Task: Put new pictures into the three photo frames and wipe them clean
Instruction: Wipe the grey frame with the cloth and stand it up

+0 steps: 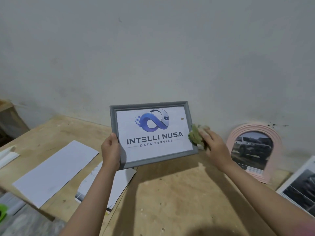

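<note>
Grey frame showing a blue-logo print tilts above the bench's back edge, left hand gripping its left side, right hand flat-fingered pressing a green cloth on its right side.

wall: pale grey, scuffed | table: bare plywood, against wall | light: dim, shadowed

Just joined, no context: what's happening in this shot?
A person is cleaning a grey rectangular photo frame holding a logo print. The left hand grips its left edge and holds it tilted above the wooden table; the right hand presses a green cloth against its right edge. A pink arched frame leans against the wall.
</note>
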